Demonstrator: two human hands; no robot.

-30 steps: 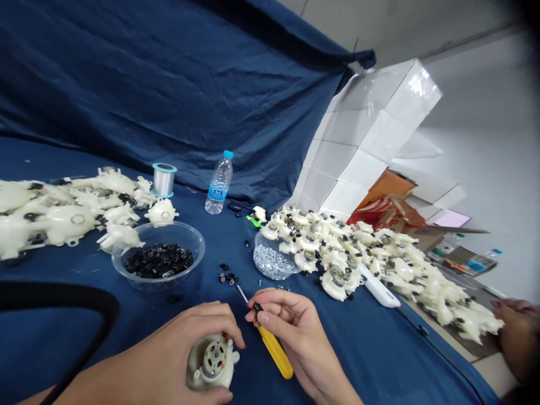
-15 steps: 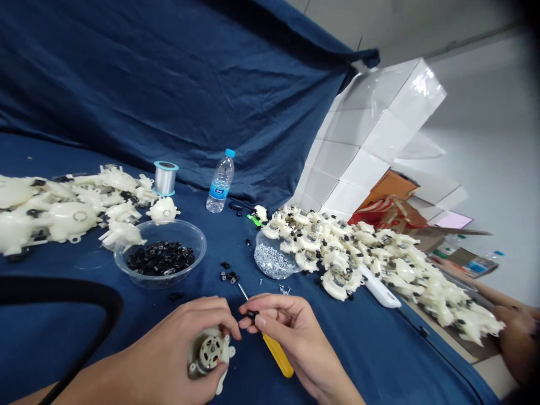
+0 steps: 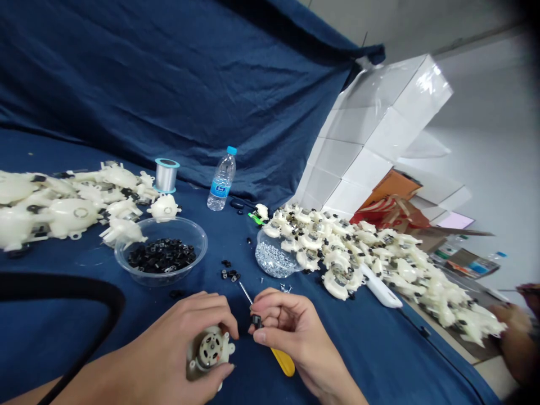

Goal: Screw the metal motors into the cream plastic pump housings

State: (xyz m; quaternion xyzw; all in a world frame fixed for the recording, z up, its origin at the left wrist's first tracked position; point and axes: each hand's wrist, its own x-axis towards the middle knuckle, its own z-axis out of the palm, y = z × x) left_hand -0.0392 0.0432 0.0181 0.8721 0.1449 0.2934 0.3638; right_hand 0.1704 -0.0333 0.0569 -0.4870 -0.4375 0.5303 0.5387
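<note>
My left hand [image 3: 185, 343] is wrapped round a cream plastic housing with a round metal motor [image 3: 211, 350] set in it, the motor's face turned up. Between the thumb and fingers of my right hand [image 3: 291, 332] is a small black plastic part [image 3: 255, 321]. A screwdriver with a yellow handle [image 3: 282, 361] lies under that hand, its shaft pointing away from me; I cannot tell whether the other fingers touch it. Several loose black parts [image 3: 230, 274] lie by its tip, beyond both hands.
A clear bowl [image 3: 202, 247] of black parts stands left, and a smaller bowl [image 3: 274, 273] of screws right. Cream housings are heaped left [image 3: 71, 216] and right [image 3: 396, 264]. Behind stand a water bottle [image 3: 220, 183] and a spool [image 3: 166, 177]. Another person's hand [image 3: 512, 323] shows far right.
My right hand has drawn slightly right, away from the motor, and the black part has been turned in its fingers. My left hand keeps its hold on the housing.
</note>
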